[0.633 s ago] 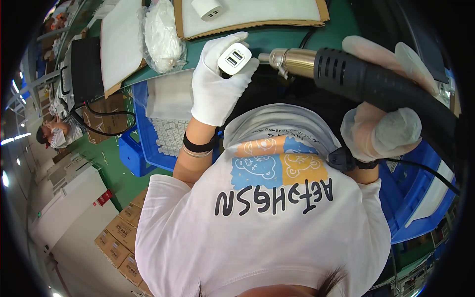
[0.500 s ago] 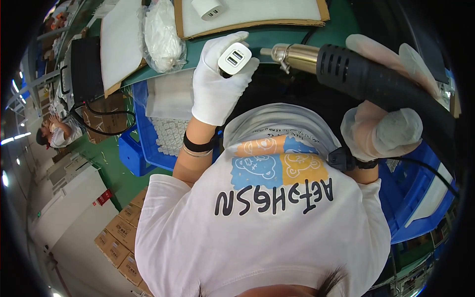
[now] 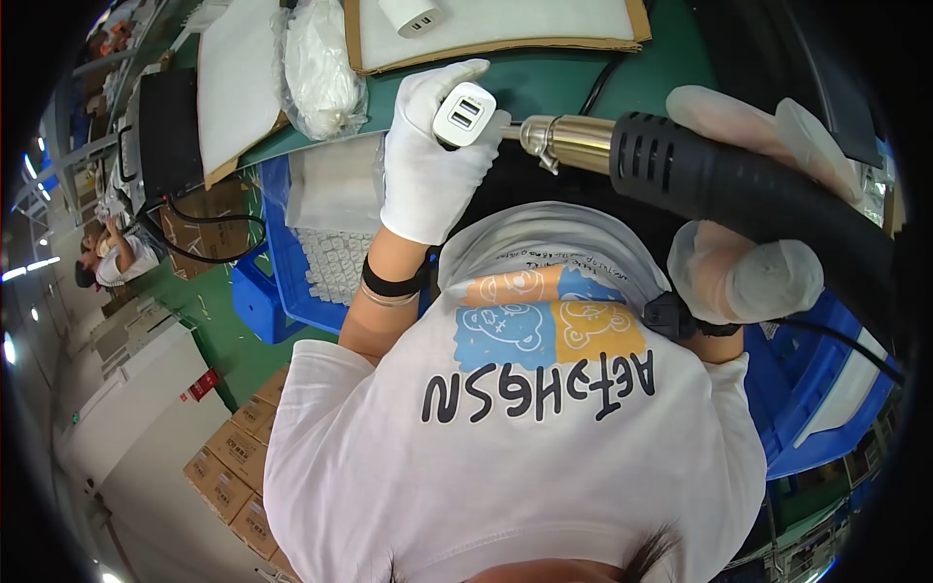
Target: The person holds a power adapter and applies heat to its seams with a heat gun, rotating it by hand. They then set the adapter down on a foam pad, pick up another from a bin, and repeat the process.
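Note:
Gripped in my white-gloved left hand [image 3: 425,185] is a white USB charger [image 3: 465,115], its face with two ports turned upward. My right hand [image 3: 724,267], its fingertips in translucent coverings, is wrapped round the black body of a hot air gun [image 3: 690,155]. The gun's metal nozzle [image 3: 573,141] points left, its thin tip right beside the charger and my left thumb; whether it touches cannot be told. Another white charger [image 3: 410,17] lies beyond my left hand on a white padded tray with a cardboard rim [image 3: 505,44].
A clear bag of white material [image 3: 324,73] and a white sheet [image 3: 238,83] lie on the green table at left. A blue bin [image 3: 277,233] holds many small pale pieces. Another blue bin [image 3: 826,389] stands at right. A black cable [image 3: 601,83] crosses the table; cartons [image 3: 233,452] are stacked lower left.
The hot air gun has moved left and slightly down in the picture, bringing its nozzle up to the charger. My left hand and the charger have shifted slightly right, with the charger tilted a little.

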A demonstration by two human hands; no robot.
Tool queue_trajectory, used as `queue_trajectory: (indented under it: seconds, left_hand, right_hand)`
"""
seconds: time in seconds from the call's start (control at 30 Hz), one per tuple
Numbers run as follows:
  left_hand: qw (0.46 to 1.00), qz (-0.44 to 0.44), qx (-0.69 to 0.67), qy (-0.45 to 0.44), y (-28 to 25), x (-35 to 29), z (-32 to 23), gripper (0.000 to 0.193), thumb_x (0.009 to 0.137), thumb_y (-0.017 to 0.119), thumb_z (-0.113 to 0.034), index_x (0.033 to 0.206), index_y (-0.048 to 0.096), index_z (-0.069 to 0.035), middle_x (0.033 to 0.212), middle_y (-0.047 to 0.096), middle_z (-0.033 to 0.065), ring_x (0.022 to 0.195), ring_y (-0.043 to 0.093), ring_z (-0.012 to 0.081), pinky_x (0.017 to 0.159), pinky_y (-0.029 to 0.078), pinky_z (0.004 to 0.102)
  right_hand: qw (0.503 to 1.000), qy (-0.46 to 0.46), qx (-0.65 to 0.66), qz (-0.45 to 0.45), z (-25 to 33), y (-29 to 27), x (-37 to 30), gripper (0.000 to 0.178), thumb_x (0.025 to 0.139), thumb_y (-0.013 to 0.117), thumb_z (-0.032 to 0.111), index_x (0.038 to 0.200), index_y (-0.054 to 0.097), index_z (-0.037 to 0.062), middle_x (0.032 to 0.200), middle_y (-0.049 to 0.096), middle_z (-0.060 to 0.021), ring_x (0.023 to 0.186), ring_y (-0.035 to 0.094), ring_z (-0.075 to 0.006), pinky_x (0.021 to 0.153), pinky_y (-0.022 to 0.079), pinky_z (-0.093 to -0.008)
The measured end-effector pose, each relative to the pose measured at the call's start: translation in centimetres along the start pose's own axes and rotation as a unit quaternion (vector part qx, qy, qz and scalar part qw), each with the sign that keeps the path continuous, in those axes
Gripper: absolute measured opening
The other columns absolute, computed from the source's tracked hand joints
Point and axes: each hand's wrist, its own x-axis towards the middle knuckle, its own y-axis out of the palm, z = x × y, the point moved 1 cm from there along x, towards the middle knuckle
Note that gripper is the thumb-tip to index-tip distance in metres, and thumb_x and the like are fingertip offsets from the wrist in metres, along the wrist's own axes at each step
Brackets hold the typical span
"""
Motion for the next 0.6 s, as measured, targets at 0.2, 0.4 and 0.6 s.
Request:
queue_trajectory:
  seconds: [0.2, 0.4, 0.6]
  left_hand:
    - [0.999, -0.009, 0.003, 0.032, 0.1, 0.0, 0.5, 0.041, 0.066, 0.075, 0.000, 0.104, 0.060, -0.009, 0.101, 0.058, 0.0077, 0.091, 0.058, 0.0228, 0.080, 0.048, 0.0306]
    - [1.000, -0.008, 0.005, 0.021, 0.3, 0.0, 0.3, 0.039, 0.068, 0.077, 0.001, 0.099, 0.056, -0.007, 0.099, 0.058, 0.0067, 0.082, 0.060, 0.0177, 0.071, 0.050, 0.0275]
    - [0.983, 0.003, -0.150, -0.103, 0.7, -0.4, 0.2, 0.042, 0.070, 0.077, 0.002, 0.102, 0.051, -0.007, 0.097, 0.060, 0.0047, 0.074, 0.059, 0.0095, 0.060, 0.051, 0.0225]
  right_hand:
    - [0.998, 0.026, 0.051, -0.018, -0.1, 0.4, -0.3, 0.066, 0.092, 0.044, 0.056, 0.115, 0.054, -0.0063, 0.095, 0.067, -0.0238, 0.070, 0.069, -0.0179, 0.063, 0.055, -0.0228]
    - [0.999, 0.028, -0.008, -0.018, 0.6, 0.3, -0.1, 0.066, 0.093, 0.044, 0.055, 0.117, 0.052, -0.0060, 0.094, 0.068, -0.0238, 0.071, 0.069, -0.0185, 0.063, 0.056, -0.0234]
    - [0.998, 0.028, -0.062, -0.014, 1.1, 0.7, 0.3, 0.066, 0.093, 0.044, 0.055, 0.118, 0.051, -0.0057, 0.094, 0.068, -0.0237, 0.071, 0.069, -0.0190, 0.063, 0.056, -0.0241]
